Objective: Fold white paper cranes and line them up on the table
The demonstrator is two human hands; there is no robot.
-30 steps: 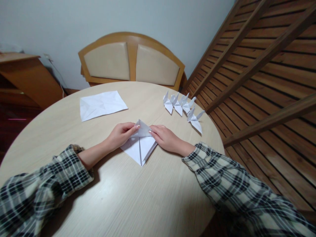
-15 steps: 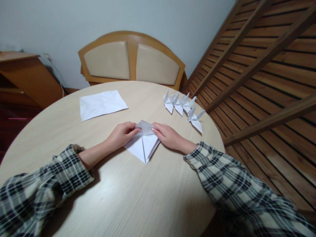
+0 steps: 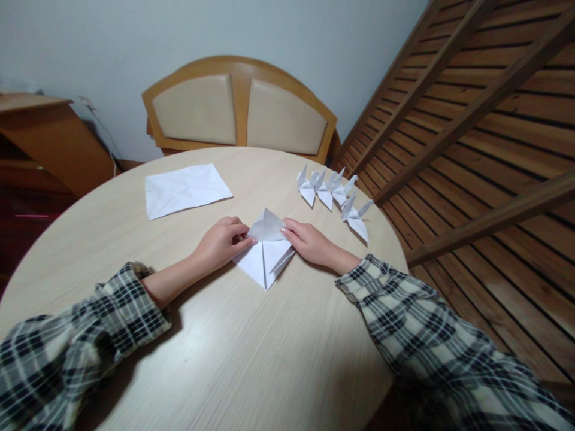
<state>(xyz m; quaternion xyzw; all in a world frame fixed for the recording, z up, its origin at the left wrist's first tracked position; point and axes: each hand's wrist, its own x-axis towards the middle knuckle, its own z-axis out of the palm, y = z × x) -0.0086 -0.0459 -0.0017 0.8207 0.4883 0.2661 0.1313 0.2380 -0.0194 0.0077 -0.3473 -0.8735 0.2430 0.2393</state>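
A folded white paper (image 3: 265,257) lies on the round pale wooden table (image 3: 233,347), pointed toward me, with its upper flap raised. My left hand (image 3: 221,242) has curled fingers pinching the paper's left side. From the other side my right hand (image 3: 309,242) pinches the flap's right edge. Both forearms in plaid sleeves rest on the table.
A creased flat white sheet (image 3: 184,189) lies at the far left of the table. Several finished paper cranes (image 3: 332,194) stand in a row at the far right, near the edge. A wooden chair (image 3: 240,111) stands behind the table, and a slatted wooden wall (image 3: 485,120) rises to the right.
Both hands have slid the folded paper slightly away from me and to the right. The upper flap now stands up higher, with its tip pointing away.
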